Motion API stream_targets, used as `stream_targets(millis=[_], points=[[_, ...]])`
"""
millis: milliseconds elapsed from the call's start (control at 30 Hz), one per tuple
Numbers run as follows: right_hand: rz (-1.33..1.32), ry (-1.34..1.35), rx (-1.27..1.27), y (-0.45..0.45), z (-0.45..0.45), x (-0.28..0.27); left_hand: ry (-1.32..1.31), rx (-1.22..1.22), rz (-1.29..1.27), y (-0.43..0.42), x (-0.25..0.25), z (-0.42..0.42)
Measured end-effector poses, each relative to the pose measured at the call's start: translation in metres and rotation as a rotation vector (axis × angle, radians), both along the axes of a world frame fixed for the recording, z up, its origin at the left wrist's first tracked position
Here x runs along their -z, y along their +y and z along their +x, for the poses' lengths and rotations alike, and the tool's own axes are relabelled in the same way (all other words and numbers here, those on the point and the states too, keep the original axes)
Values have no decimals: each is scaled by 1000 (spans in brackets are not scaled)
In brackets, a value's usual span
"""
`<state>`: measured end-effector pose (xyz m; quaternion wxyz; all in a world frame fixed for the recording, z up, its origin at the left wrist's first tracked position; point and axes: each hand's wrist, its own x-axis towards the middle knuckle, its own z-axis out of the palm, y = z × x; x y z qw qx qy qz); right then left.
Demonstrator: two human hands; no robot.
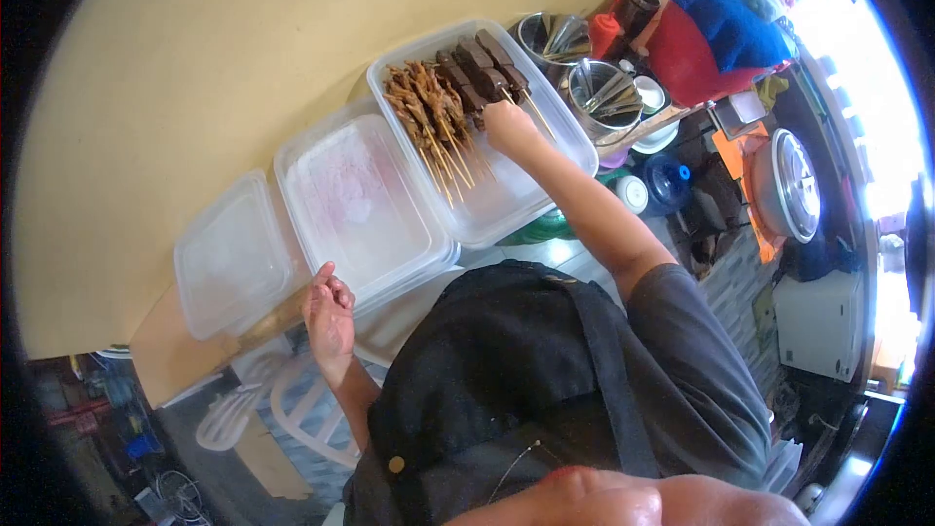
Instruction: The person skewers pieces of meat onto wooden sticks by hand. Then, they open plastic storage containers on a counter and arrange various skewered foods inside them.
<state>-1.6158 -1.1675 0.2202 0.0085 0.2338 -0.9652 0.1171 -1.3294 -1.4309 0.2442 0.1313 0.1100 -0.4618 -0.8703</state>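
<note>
My right hand (509, 128) is in the clear plastic container (575, 158) at the lower ends of the dark brown skewered blocks (474, 66). Its fingers are closed, and what they hold is hidden beneath the hand. Left of it in that container lie several skewers of brown meat (421, 102), their thin sticks pointing toward me. My left hand (330, 317) hovers by the near corner of a second clear container (365, 219), fingers loosely bent and apart, with nothing seen in them. That second container has only a pinkish smear on its bottom.
A clear lid (234, 258) leans at the left. Metal pots with utensils (604, 97), a red squeeze bottle (604, 31) and blue and red cloths (726, 15) stand at the right. Below are a white chair (312, 419), a blue water jug (667, 183) and a large lidded pot (794, 185).
</note>
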Motion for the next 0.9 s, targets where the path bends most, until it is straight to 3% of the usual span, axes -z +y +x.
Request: stream_targets(millis=[467, 600, 767, 900], points=[[-37, -50, 71, 2, 12, 5, 6, -4, 19, 2, 1, -1], [-67, -68, -22, 6, -2, 22, 2, 10, 18, 5, 0, -1], [4, -124, -65, 6, -1, 4, 1, 8, 7, 4, 2, -1], [-84, -151, 11, 6, -1, 6, 8, 15, 4, 6, 0, -2]])
